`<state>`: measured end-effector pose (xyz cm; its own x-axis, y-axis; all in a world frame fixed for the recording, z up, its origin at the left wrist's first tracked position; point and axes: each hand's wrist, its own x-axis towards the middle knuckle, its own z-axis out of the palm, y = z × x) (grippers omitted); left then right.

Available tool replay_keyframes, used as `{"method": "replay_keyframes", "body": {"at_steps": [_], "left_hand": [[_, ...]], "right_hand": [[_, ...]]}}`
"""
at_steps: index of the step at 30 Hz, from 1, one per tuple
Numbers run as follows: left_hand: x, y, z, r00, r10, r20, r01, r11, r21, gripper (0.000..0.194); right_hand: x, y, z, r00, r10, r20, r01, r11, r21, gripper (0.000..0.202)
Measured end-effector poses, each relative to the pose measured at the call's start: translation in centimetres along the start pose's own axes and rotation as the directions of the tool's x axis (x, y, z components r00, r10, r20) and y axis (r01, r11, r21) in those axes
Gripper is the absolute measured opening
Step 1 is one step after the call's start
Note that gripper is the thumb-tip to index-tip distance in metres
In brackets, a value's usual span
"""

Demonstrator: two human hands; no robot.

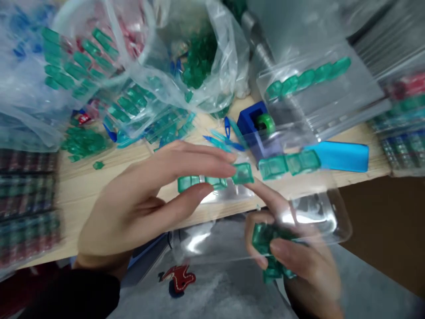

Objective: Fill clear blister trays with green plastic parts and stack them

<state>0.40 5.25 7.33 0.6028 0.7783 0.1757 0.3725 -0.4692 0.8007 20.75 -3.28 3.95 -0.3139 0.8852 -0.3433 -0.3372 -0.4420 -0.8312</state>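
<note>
A clear plastic blister tray (212, 243) lies tilted at the table's front edge, with a row of translucent green plastic pieces (303, 162) along its far part. My left hand (142, 199) reaches over the row from the left, fingers stretched out and thumb apart below them. Its fingertips touch or nearly touch one green piece (243, 173); others show partly between fingers and thumb. My right hand (299, 252) is curled around several loose green pieces (264, 239). Its index finger stretches toward the row, seen partly through the clear plastic.
Behind are bags of green (201, 57) and red pieces (129, 31). A blue tape dispenser (249, 122) stands near blue tweezers (227, 127) and a light-blue case (345, 156). Another filled tray (308, 82) lies at right. Stacked filled packs (26, 195) line the left; loose green pieces (84, 141) lie nearby.
</note>
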Motion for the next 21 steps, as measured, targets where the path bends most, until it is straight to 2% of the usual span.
{"method": "replay_keyframes", "body": {"at_steps": [2,3,6,8,11,15,21], "left_hand": [[-0.1,0.1,0.2,0.996,-0.013,-0.094,0.009,0.999,-0.041,0.031],[-0.1,0.1,0.2,0.993,0.005,-0.122,-0.006,1.000,-0.010,0.029],[0.1,0.1,0.3,0.986,0.110,-0.127,-0.079,0.972,0.223,0.022],[0.3,0.2,0.4,0.981,0.171,-0.088,-0.130,0.927,0.353,0.018],[0.2,0.3,0.6,0.972,0.228,-0.057,-0.184,0.889,0.420,0.018],[-0.1,0.5,1.0,0.975,0.215,-0.055,-0.178,0.904,0.388,0.016],[-0.4,0.2,1.8,0.983,0.164,-0.079,-0.134,0.945,0.300,0.007]], "right_hand": [[-0.1,0.9,-0.4,0.994,-0.108,-0.005,0.108,0.993,-0.054,0.052],[-0.1,1.3,-0.6,0.987,-0.161,0.003,0.161,0.983,-0.091,0.054],[-0.1,2.2,-1.1,0.954,-0.298,0.037,0.299,0.928,-0.223,0.055],[-0.1,2.4,-1.3,0.953,-0.298,0.053,0.297,0.887,-0.354,0.052],[-0.3,2.3,-1.3,0.976,-0.212,0.044,0.202,0.818,-0.539,0.048],[-0.5,2.2,-1.3,0.979,-0.200,0.023,0.170,0.759,-0.628,0.049],[-0.1,2.4,-1.0,0.965,-0.260,0.041,0.212,0.677,-0.704,0.050]]}}
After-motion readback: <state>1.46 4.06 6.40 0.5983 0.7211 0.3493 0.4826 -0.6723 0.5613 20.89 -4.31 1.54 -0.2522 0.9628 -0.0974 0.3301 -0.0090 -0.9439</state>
